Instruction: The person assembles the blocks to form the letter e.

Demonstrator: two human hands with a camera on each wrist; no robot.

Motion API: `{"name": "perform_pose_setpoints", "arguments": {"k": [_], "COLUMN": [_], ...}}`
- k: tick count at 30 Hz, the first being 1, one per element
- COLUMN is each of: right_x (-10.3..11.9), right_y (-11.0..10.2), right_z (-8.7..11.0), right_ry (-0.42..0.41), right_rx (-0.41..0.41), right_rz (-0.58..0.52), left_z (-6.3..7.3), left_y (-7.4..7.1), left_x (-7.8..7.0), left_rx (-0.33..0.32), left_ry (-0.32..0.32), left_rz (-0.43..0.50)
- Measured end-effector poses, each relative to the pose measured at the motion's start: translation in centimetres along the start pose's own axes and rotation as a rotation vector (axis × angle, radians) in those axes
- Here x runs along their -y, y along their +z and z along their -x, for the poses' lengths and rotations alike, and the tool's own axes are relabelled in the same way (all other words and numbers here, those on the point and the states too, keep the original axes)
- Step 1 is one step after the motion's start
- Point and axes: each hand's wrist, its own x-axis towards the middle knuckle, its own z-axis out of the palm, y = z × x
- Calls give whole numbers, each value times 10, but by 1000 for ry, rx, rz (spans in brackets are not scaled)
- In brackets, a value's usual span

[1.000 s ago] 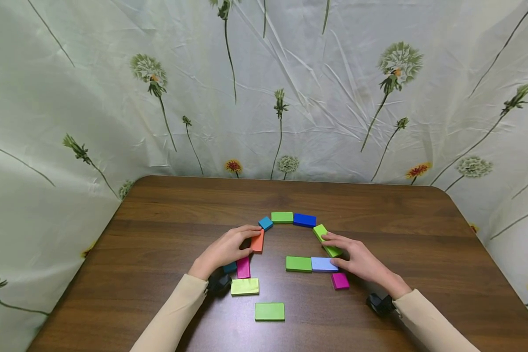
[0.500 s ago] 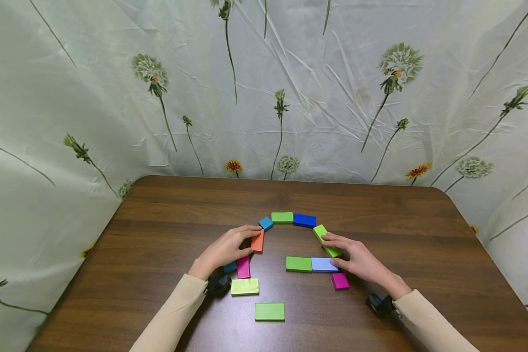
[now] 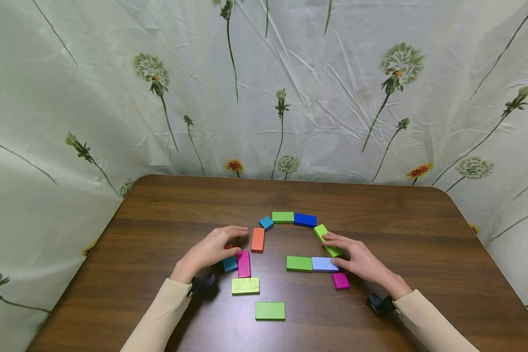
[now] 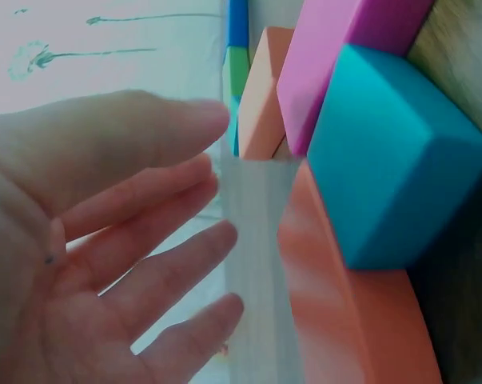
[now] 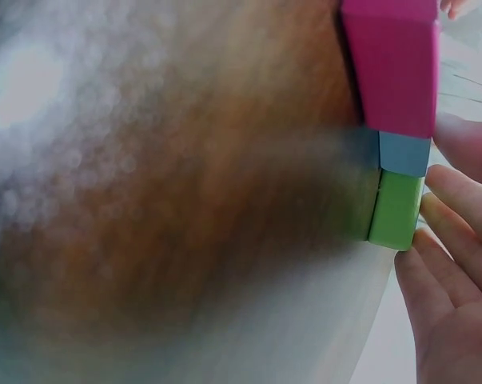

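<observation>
My left hand (image 3: 209, 252) is over the left blocks with nothing between its spread fingers. Beneath and beside it lie a teal block (image 3: 230, 264), a second orange block (image 4: 384, 328) mostly covered in the head view, and a magenta block (image 3: 244, 266). An orange block (image 3: 257, 240) lies just right of its fingertips, apart from them. On the right side, my right hand (image 3: 358, 260) rests its extended fingers on a slanted light green block (image 3: 321, 231). Its thumb touches a pale blue block (image 3: 323, 264), which abuts a green block (image 3: 299, 264).
A small blue block (image 3: 266, 223), a green block (image 3: 283, 217) and a dark blue block (image 3: 305, 220) form the arc's top. A yellow-green block (image 3: 245, 286), another green block (image 3: 270, 311) and a small magenta block (image 3: 341, 281) lie nearer on the wooden table (image 3: 400, 215).
My left hand has let go of the orange block and drawn back to the left, uncovering that block and more of the magenta one. The right hand stays where it was.
</observation>
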Motion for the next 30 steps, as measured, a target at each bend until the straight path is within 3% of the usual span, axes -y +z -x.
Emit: {"name": "perform_pose_setpoints", "arguments": {"k": [7, 17, 25, 30], "right_x": [0, 2, 2, 2], "right_y": [0, -1, -1, 0], "right_z": [0, 1, 1, 1], "right_ry": [2, 25, 13, 8], "right_rx": [-2, 12, 6, 0], "right_rz": [2, -10, -7, -8], "left_z": [16, 29, 37, 42], "left_y": [-2, 10, 20, 20], "left_x": [2, -9, -19, -19], "left_rx": [51, 49, 104, 58], "left_ry": [-21, 46, 85, 90], "left_rz": [27, -17, -39, -75]}}
